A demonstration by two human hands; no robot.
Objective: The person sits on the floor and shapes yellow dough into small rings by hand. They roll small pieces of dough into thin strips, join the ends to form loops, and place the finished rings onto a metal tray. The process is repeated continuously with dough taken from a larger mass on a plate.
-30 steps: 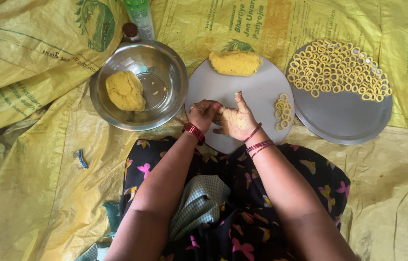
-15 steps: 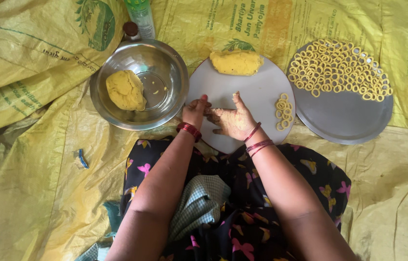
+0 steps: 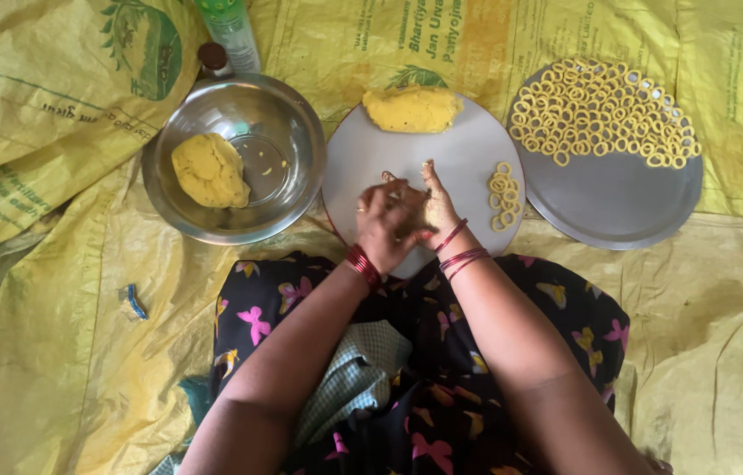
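both hands, the left hand [image 3: 386, 222] over the right hand [image 3: 436, 208], roll a small dough piece, hidden between the palms; fingers half curled above the round board [image 3: 464, 151]. the pressure should be light and even, for a thin strip like the finished rings [image 3: 502, 195] just right of the fingers.

A single head-worn camera looks almost straight down from above the seated person, close over the lap. Both forearms enter from the bottom edge, and the yellow printed plastic sheet [image 3: 55, 290] on the floor fills the frame to every side.
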